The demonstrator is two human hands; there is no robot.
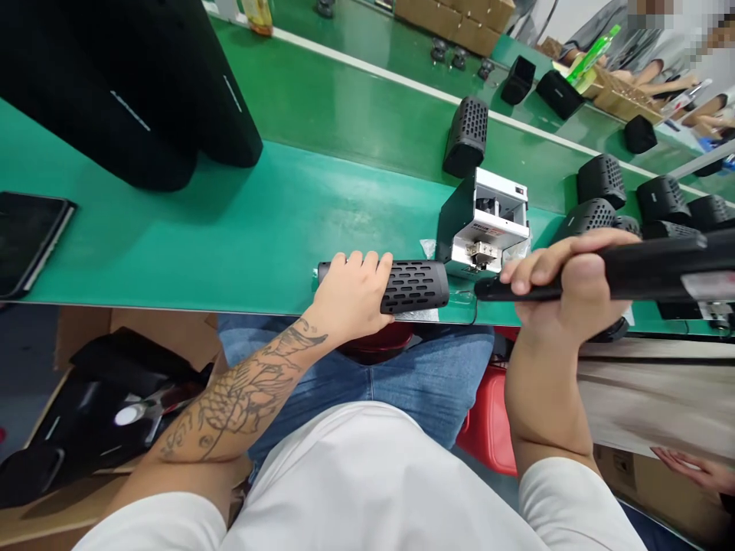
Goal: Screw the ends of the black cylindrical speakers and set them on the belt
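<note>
My left hand (356, 295) is wrapped over a black housing with slotted holes (418, 286), which lies on its side near the front edge of the green table. My right hand (574, 283) grips a long black tool with a pale label (660, 268), raised above the table's right side. A thin dark cord runs down by the tool's left end. Between the hands, just behind them, stands a white and black metal box fixture (488, 222) with a metal block on its front. Clear plastic scraps (428, 248) lie beside it.
Several black perforated housings (600, 180) stand at right, with one more (468, 134) behind the fixture. Large black bags or covers (172, 92) and a phone-like device (31, 237) occupy the left. A green conveyor (344, 84) runs behind; other people work across it. A red stool (491, 428) is below.
</note>
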